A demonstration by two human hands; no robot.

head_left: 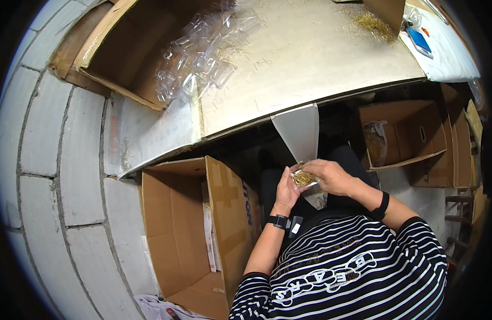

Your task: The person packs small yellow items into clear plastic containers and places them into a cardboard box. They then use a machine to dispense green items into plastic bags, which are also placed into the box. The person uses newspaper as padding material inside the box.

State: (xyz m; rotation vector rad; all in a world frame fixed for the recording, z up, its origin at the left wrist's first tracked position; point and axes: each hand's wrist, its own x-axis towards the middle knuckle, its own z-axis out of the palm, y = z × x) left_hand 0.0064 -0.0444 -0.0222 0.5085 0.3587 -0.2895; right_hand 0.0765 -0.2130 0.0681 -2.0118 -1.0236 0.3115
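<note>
Over my lap, my left hand [286, 191] cradles a small clear plastic box [295, 172] from its left side, fingers wrapped round it. Inside lie thin gold-coloured metal pins [304, 179], pointing several ways. My right hand [333, 177] comes in from the right with bent fingers resting on the box's far and right edges. Its fingertips are partly hidden, so a pin between them cannot be made out. A white tapering panel [299, 130] slopes from the table edge toward the box.
On the table [310, 58] are a heap of clear plastic boxes [203, 48], a gold pin pile [375, 26] and a blue-screened phone [419, 41]. Cardboard boxes stand upper left [88, 58], lower left [174, 224] and under the table at right [416, 130]. A block wall [59, 197] borders the left.
</note>
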